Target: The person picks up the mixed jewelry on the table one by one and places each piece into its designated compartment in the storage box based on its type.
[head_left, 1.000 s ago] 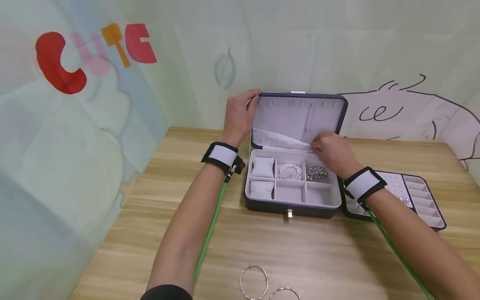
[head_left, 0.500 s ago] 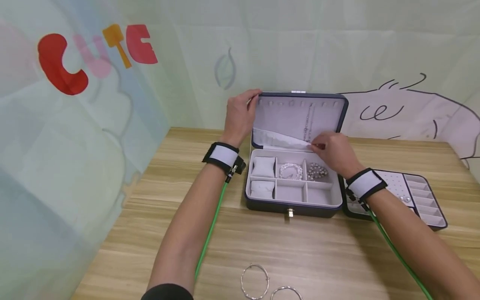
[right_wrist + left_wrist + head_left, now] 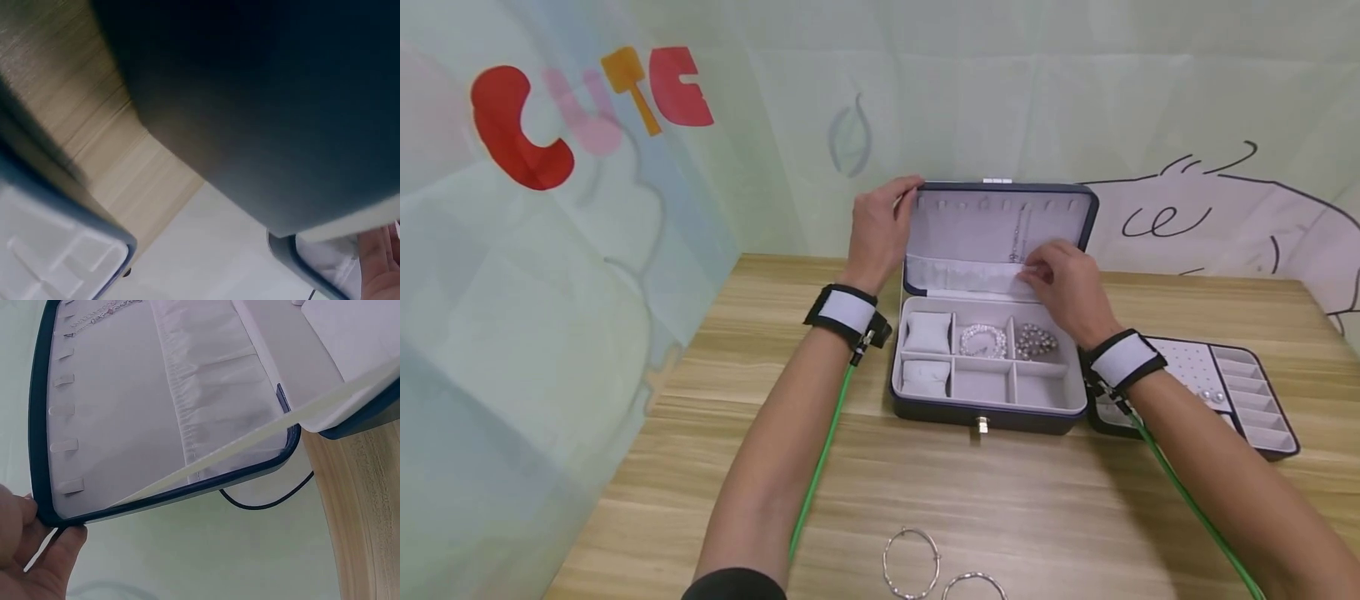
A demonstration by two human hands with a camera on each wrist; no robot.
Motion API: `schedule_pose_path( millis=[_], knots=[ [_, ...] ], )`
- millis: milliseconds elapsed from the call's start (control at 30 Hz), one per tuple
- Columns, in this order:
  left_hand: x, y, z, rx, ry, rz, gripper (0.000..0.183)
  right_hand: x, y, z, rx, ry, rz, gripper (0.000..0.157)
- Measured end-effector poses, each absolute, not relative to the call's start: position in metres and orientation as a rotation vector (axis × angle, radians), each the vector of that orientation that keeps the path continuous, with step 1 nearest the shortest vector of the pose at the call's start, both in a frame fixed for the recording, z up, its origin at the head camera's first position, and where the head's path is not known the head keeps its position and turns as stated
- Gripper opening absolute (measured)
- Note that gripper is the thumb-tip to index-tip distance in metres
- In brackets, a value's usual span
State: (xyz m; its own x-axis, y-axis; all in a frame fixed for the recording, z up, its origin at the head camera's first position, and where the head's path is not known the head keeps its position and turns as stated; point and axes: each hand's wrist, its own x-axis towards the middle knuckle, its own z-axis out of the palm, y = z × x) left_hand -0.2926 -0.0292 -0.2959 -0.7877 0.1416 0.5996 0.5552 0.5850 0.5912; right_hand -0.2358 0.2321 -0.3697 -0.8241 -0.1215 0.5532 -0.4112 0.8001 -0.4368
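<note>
A dark blue jewelry box (image 3: 988, 421) stands with its lid raised. My left hand (image 3: 878, 229) pinches the top left corner of the lid (image 3: 31, 425), thumb and fingers on either side of the rim. A silver necklace (image 3: 1017, 237) hangs from the lid lining, its lower end at the gathered pocket (image 3: 966, 275). My right hand (image 3: 1063, 283) has bent fingers at the right part of the pocket's top edge, below the necklace; I cannot tell whether they hold it. In the box lie a clear bead bracelet (image 3: 970, 343), a bunch of grey pearls (image 3: 1033, 342) and white cushions (image 3: 928, 333).
A shallow compartment tray (image 3: 1258, 400) with pearl studs (image 3: 1210, 397) sits right of the box, partly under my right forearm. Two thin silver bangles (image 3: 937, 560) (image 3: 973, 577) lie on the wooden table (image 3: 820, 500) near the front. A printed cloth (image 3: 760, 125) hangs behind.
My right hand has risen a little. The pocket's top edge, earlier slanting down toward the fingers, now runs nearly level. My left hand has stayed on the lid corner.
</note>
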Motion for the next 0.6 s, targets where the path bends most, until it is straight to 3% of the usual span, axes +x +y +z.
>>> schedule_pose_path(
  millis=[600],
  knots=[
    [-0.2875, -0.0317, -0.2924, -0.578, -2.376, -1.107, 0.030, -0.2281, 0.2310, -0.3640, 0.343, -2.522, 0.796, 0.010]
  ],
)
